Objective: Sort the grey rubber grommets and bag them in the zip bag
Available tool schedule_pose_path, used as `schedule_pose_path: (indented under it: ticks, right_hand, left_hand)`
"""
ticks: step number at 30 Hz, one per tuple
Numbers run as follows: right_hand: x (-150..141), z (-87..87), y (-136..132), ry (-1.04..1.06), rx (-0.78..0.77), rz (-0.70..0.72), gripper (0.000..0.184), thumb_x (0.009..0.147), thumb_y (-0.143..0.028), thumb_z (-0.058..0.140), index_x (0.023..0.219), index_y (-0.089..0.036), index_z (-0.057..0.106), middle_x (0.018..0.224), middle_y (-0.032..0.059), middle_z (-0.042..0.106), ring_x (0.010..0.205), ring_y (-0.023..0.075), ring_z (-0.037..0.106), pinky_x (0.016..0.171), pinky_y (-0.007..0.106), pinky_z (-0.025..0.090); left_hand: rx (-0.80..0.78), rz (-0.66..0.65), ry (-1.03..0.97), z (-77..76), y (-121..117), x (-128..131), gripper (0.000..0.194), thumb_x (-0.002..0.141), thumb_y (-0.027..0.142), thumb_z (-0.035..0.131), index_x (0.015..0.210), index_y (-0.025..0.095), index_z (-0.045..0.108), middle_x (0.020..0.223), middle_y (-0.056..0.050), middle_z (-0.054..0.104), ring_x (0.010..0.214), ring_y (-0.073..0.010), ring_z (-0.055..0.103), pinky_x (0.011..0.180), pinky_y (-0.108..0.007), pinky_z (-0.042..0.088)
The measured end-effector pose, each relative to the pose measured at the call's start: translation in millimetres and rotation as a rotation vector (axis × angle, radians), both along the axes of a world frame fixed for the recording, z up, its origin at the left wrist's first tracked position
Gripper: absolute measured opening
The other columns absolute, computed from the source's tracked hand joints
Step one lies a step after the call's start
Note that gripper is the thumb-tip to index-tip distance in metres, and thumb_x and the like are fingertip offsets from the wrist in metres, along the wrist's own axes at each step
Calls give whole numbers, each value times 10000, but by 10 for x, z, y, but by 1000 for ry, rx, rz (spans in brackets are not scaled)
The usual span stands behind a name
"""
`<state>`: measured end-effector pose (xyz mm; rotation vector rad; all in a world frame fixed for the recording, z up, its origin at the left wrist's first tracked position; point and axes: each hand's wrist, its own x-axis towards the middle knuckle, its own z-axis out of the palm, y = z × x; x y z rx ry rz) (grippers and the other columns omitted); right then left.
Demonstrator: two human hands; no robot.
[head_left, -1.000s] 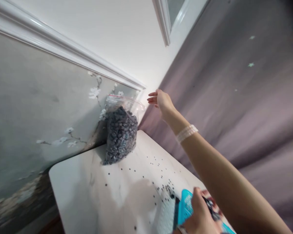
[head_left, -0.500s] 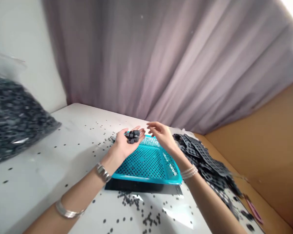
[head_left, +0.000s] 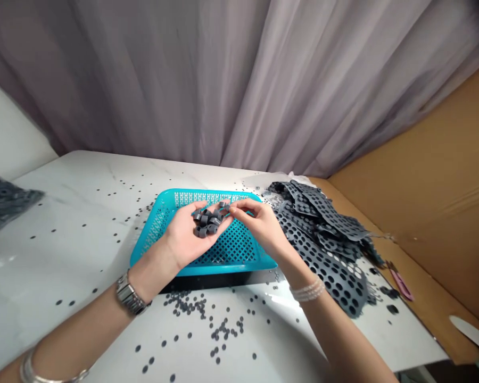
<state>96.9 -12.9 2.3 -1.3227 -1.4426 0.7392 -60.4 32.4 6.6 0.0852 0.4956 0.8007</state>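
Observation:
My left hand (head_left: 183, 239) lies palm up over a turquoise perforated tray (head_left: 159, 223), cupping a heap of small grey rubber rings (head_left: 208, 221). My right hand (head_left: 259, 226) hovers beside it, its fingertips pinched at the edge of that heap, touching the rings. The tray rests on a dark sheet (head_left: 207, 281) on the white table (head_left: 64, 213). A watch and a bangle are on my left wrist, a pearl bracelet on my right.
A pile of dark punched rubber sheets (head_left: 323, 234) lies right of the tray. Small dark dots (head_left: 219, 332) are scattered over the table. A plastic bag of rings (head_left: 2, 199) sits at far left. Brown cardboard (head_left: 431, 202) borders the right, a curtain (head_left: 223, 80) hangs behind.
The view swung from the bag in the corner back to the tray. My right hand came back from the bag to my left palm, which opened with rings in it.

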Motion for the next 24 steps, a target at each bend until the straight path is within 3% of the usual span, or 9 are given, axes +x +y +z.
schedule_pose_path:
  ticks: [5,9,12,16,24]
  right_hand:
    - [94,-69,-128,377,-133,37,102,789,-269,670,783,-169,690,681,-18,609,575,81,454,617,253,379]
    - [156,-122,-192,857,-291,60,66,754,-211,700,777,-151,685,771,23,663,704,99,576,695,236,447]
    - [183,-126,-221,1087,-381,20,30,715,-143,696,708,-126,672,725,43,673,721,117,609,639,214,463]
    - [197,-90,-251,1125,-374,57,43,730,-133,649,689,-127,655,679,43,653,627,99,569,557,210,437]
    - [218,-43,-280,830,-340,-59,49,720,-206,629,713,-182,587,743,69,634,703,170,583,629,310,487]
  left_hand:
    - [-12,-50,-5,-14,-65,59,445,888,107,385,1322,23,438,1112,-216,661,1058,-312,643,904,-434,553]
    - [-18,-62,50,12,-107,75,467,889,92,387,1351,33,426,1198,-224,626,1109,-313,616,905,-404,558]
    - [-10,-74,90,49,-141,84,461,882,83,388,1329,-18,442,1205,-261,607,1118,-323,608,899,-377,559]
    - [2,-63,118,90,-191,105,445,873,78,391,1289,-58,471,1151,-289,622,1095,-335,619,863,-344,573]
    - [-24,-53,110,68,-200,126,477,852,69,391,1309,-57,448,1151,-287,626,1113,-355,604,863,-376,578]
